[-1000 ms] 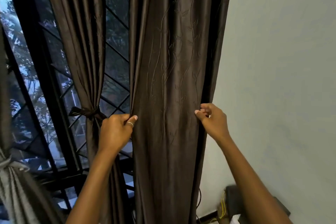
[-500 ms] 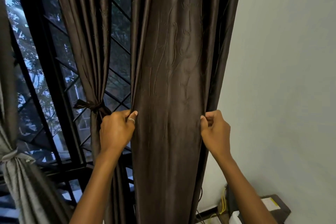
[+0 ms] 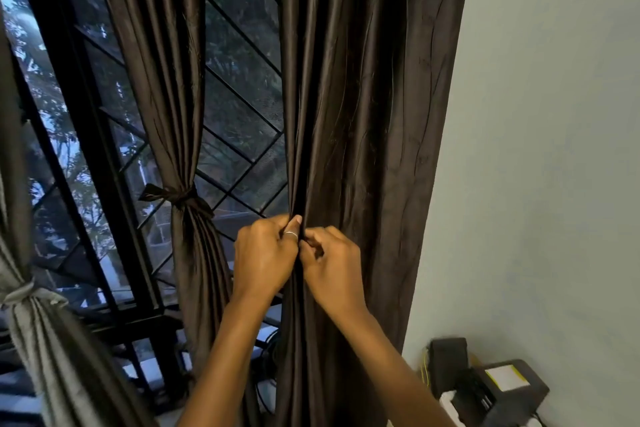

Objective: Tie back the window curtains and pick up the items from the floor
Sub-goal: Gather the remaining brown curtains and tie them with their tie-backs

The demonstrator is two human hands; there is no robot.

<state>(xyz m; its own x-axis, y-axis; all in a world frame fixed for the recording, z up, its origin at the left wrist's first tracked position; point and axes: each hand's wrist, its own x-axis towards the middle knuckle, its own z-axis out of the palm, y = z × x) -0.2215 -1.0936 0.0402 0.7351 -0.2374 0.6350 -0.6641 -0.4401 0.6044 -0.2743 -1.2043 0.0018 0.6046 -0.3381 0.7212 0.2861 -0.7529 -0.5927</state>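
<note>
A dark brown curtain panel (image 3: 374, 114) hangs loose at the right of the window, next to the wall. My left hand (image 3: 265, 253) and my right hand (image 3: 330, 263) meet at its left edge, both pinching the fabric at waist height, knuckles almost touching. A ring shows on my left thumb. A second brown curtain (image 3: 166, 80) to the left is gathered and bound by a knotted tie (image 3: 176, 197). At the far left a grey curtain (image 3: 45, 340) is also tied (image 3: 24, 291).
A black window grille (image 3: 239, 104) with diagonal bars stands behind the curtains, trees beyond it. A pale wall (image 3: 547, 149) fills the right. At bottom right sit a dark box-like device (image 3: 502, 388) and a black unit (image 3: 448, 357) with yellow wire; cables lie under the curtain.
My right hand has moved left from the curtain's right edge to meet my left hand, bunching the panel into folds. The view has shifted a little to the left.
</note>
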